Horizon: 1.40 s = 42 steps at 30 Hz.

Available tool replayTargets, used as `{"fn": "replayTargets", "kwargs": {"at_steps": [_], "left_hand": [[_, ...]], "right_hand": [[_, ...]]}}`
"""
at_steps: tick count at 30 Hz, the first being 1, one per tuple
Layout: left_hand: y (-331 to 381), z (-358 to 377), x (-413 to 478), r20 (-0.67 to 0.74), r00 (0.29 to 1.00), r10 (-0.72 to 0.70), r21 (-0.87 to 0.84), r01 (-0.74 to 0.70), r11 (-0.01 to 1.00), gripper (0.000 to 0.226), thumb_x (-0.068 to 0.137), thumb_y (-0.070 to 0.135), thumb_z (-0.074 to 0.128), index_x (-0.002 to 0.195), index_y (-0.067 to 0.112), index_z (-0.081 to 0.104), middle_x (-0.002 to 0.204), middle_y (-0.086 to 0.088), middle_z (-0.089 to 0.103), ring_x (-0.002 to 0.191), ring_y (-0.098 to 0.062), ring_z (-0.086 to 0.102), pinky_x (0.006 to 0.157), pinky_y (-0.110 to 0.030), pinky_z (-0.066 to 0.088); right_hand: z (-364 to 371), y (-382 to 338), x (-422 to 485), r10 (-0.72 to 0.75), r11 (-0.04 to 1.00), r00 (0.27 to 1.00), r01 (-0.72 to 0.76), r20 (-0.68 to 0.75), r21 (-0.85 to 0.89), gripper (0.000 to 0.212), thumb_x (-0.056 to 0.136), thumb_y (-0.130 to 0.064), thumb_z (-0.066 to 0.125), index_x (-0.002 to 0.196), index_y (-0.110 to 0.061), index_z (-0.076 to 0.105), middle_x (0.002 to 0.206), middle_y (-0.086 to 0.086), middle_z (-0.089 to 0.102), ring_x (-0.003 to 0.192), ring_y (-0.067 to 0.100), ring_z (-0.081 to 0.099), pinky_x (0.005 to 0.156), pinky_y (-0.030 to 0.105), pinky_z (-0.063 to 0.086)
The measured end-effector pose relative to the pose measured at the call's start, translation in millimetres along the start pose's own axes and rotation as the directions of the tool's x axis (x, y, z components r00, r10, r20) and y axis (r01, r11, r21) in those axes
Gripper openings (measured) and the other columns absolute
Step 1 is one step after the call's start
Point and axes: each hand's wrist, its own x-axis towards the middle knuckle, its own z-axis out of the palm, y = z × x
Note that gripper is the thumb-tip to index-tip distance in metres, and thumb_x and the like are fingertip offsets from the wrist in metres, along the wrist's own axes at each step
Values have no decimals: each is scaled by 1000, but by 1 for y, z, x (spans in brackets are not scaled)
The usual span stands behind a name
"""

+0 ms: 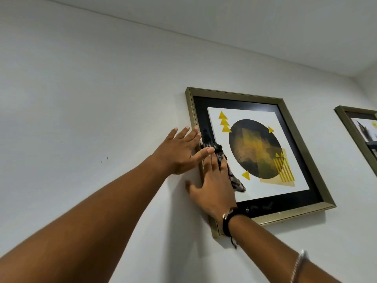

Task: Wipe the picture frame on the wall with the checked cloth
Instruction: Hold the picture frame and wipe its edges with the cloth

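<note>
A gold-edged picture frame [236,95] hangs on the white wall, with a black mat and a print of a dark circle and yellow triangles. My left hand [181,152] lies flat with fingers spread against the frame's left edge, its thumb over the rail. My right hand [214,186] presses the dark checked cloth [232,176] onto the glass at the left side of the print. Part of the cloth hangs down below my fingers. The frame's lower left corner is partly hidden by my right wrist.
A second gold frame [355,129] hangs to the right, cut off by the image edge. The ceiling line [204,35] runs close above. Bare white wall [81,99] stretches to the left.
</note>
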Motion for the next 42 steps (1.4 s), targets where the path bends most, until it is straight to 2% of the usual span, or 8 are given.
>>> {"fn": "replayTargets", "kwargs": {"at_steps": [7,15,23,26,29,32,38,42], "left_hand": [[4,-3,2,36,999,-25,-32,26,999,98,76,78,-8,154,22,7,165,1,-2,152,-18,-5,123,-49,-3],[5,-16,6,120,992,-42,-70,50,996,101,70,84,-10,154,28,4,165,3,0,152,-18,-4,122,-50,-7],[8,-15,8,115,992,-55,-118,69,991,97,72,84,-6,153,31,5,165,2,2,152,-18,-3,121,-50,-10],[8,-12,6,101,994,-51,-83,60,995,102,72,84,-5,154,24,8,165,0,1,152,-19,-3,121,-50,-9],[9,-7,5,87,995,-46,-63,52,997,104,74,84,-3,154,19,6,165,-2,-4,152,-19,-4,120,-50,-9],[10,-5,5,94,995,-47,-72,53,996,110,68,86,-6,154,19,3,165,-3,-6,152,-19,-6,121,-51,-10],[8,-5,4,80,997,-4,133,-7,991,117,69,90,10,153,10,-3,164,-11,-10,151,-25,-10,120,-51,-10],[16,3,0,68,998,-7,301,-14,954,129,64,93,27,151,5,-7,163,-17,-11,150,-31,-13,121,-55,-5]], "right_hand": [[3,23,-56,-19,998,999,22,39,-63,102,71,-72,39,154,-23,4,165,-1,6,151,19,-8,119,34,19],[-28,-2,71,-192,949,966,227,170,-219,91,86,-61,37,154,-15,-3,165,7,-1,151,27,-8,124,46,2],[-33,0,97,-243,929,951,284,191,-235,84,90,-48,45,154,-12,3,165,8,6,151,28,-2,124,45,4],[-31,-1,69,-272,954,956,283,107,-96,84,86,-53,46,153,-15,15,162,8,20,150,24,13,123,44,11],[-29,7,20,-103,964,992,81,74,253,89,72,-61,56,150,-35,22,161,1,22,150,20,15,120,45,24],[-18,27,-31,-101,977,993,87,62,194,94,72,-67,52,152,-36,14,163,-9,12,150,8,-3,122,38,15],[-14,53,-75,-149,983,985,137,87,125,88,75,-66,47,151,-36,17,162,-16,12,146,-3,-11,118,28,9],[-20,73,-90,-238,971,964,236,118,28,77,80,-60,49,149,-34,27,155,-21,21,149,4,3,119,33,17]]}}
